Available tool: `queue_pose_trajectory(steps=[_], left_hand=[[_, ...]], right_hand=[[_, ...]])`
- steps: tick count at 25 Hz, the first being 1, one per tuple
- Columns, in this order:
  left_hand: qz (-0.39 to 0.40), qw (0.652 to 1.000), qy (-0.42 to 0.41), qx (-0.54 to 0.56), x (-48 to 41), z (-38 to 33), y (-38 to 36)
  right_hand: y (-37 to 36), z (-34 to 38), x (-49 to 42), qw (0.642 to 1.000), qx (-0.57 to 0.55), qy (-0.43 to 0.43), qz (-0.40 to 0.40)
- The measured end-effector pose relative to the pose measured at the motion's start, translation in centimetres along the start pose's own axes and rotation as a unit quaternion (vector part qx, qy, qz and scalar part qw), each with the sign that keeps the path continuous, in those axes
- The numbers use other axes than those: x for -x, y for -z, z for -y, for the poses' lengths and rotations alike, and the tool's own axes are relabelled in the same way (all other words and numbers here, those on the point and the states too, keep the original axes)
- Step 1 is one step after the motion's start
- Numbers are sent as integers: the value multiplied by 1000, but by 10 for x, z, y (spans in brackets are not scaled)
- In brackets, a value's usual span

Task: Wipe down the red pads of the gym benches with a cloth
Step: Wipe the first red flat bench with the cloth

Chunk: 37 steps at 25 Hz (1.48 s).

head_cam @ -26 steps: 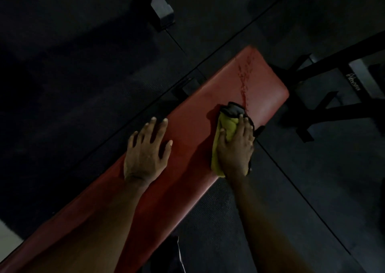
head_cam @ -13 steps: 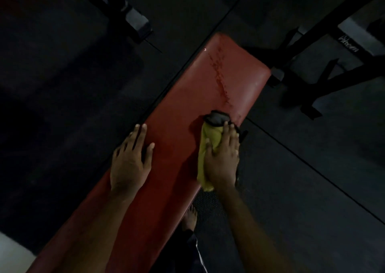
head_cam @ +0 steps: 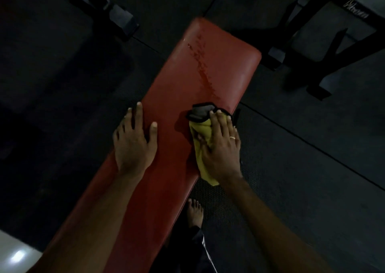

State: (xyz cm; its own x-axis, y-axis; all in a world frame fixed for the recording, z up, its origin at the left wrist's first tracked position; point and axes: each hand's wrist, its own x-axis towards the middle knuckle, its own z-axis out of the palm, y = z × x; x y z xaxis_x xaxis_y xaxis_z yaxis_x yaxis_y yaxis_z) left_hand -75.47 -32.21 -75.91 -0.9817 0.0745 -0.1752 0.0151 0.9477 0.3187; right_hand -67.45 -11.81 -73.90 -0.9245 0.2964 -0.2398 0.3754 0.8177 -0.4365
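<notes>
A long red bench pad [head_cam: 210,72] runs from the lower left to the upper middle of the head view, with a dark scuffed streak along its far half. My right hand [head_cam: 220,145] lies flat with straight fingers on a yellow cloth [head_cam: 203,139] with a grey, black-edged end, pressing it onto the pad's right edge. Part of the cloth is hidden under my palm. My left hand [head_cam: 134,141] rests flat on the pad's left edge, fingers spread and holding nothing.
Dark rubber floor mats surround the bench. A black metal frame with grey feet [head_cam: 277,54] stands at the upper right, and another black frame leg [head_cam: 118,16] at the upper left. A bare foot [head_cam: 194,212] stands beside the bench below my right arm.
The view has swung, so the pad looks steeper and closer. My right hand and the cloth stay near the pad's right edge below the streak; my left hand stays flat on the left edge.
</notes>
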Motion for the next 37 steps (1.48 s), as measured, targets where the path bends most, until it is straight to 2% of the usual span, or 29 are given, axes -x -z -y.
queue_pose_trajectory(steps=[1,4,5,8,10,11,14,15,18,20,21,24,26,28,30,31,32,35,36,37], left_hand=[[-2,1000,7,2,0,0,-1],[-13,1000,17,-9,0,-2,-3],[-13,1000,18,-10,-1,-2,-2],[-3,1000,14,-9,-1,-3,-3],[-1,1000,16,-13,-3,-3,0],[3,1000,19,-13,-3,-3,0],[14,1000,17,-21,-3,-2,-3],[15,1000,17,-22,-4,-1,-3],[17,1000,21,-17,-5,0,-2],[19,999,21,-14,-5,-1,-1],[20,999,22,-11,-5,0,-1],[23,999,21,-12,-6,1,0],[27,999,24,-13,-6,2,1],[33,999,23,-14,-6,2,1],[37,999,24,-7,-6,1,1],[37,999,24,-3,-6,2,1],[37,999,24,0,-5,3,1],[43,999,28,12,-6,4,1],[47,998,30,17,-6,4,1],[50,998,32,19,-6,4,0]], right_hand=[[7,-12,-12,1000,16,13,2],[24,-20,-62,998,-17,-50,-32],[23,-13,-72,998,5,-40,-40],[22,1,-85,980,128,149,-6],[36,-7,-104,966,142,210,41],[44,-11,-118,970,138,194,37],[45,-1,-147,991,119,60,-17],[39,11,-147,989,130,62,-19],[27,34,-138,954,173,242,41],[36,33,-151,933,189,297,78],[39,34,-163,941,182,275,74],[29,52,-185,986,131,108,3],[13,77,-180,985,146,97,-10],[7,90,-170,960,186,209,26],[16,86,-177,915,217,331,81],[21,83,-188,905,224,348,95],[25,80,-200,915,221,327,90],[16,97,-217,975,172,142,6],[6,110,-212,978,178,111,-8],[-2,121,-204,973,196,120,-7]])
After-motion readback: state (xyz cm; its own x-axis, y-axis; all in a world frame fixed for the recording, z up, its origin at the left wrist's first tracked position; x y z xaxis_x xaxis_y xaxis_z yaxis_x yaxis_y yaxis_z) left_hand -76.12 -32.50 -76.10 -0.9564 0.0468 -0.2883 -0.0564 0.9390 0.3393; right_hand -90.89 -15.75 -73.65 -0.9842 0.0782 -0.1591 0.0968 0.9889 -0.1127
